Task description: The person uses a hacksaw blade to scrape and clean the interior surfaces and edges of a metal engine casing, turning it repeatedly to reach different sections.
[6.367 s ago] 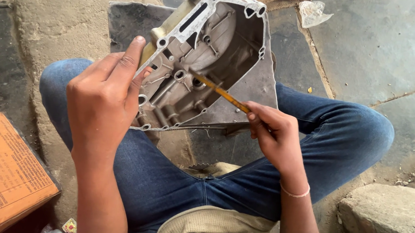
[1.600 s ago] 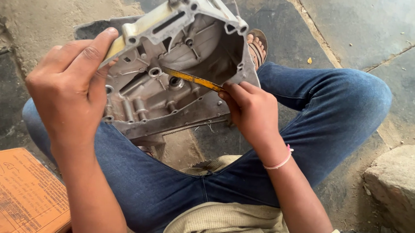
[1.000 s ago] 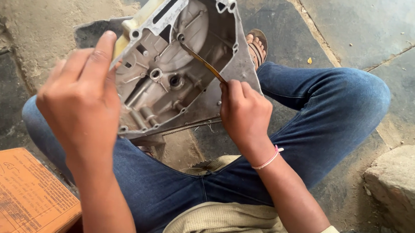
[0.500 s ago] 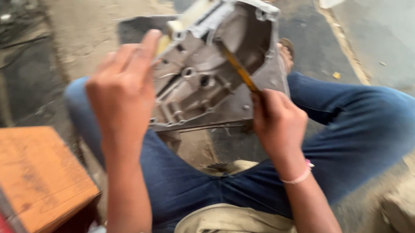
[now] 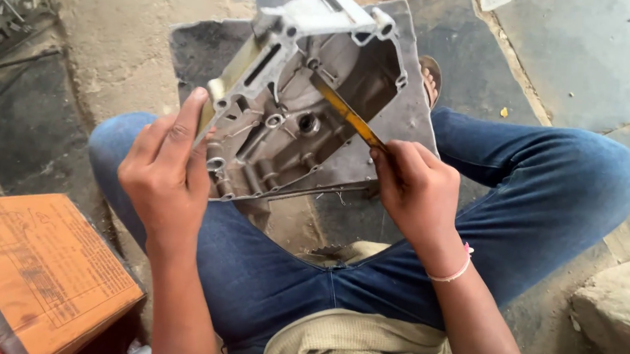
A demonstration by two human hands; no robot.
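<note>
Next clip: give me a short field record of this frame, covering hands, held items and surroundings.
Left hand: grips the left edge of the metal casing, tilted on the lap
Right hand: holds a yellow blade, tip inside the casing
Posture: seated, legs crossed, blue jeans
Nearby: orange box lower left, stone lower right
</note>
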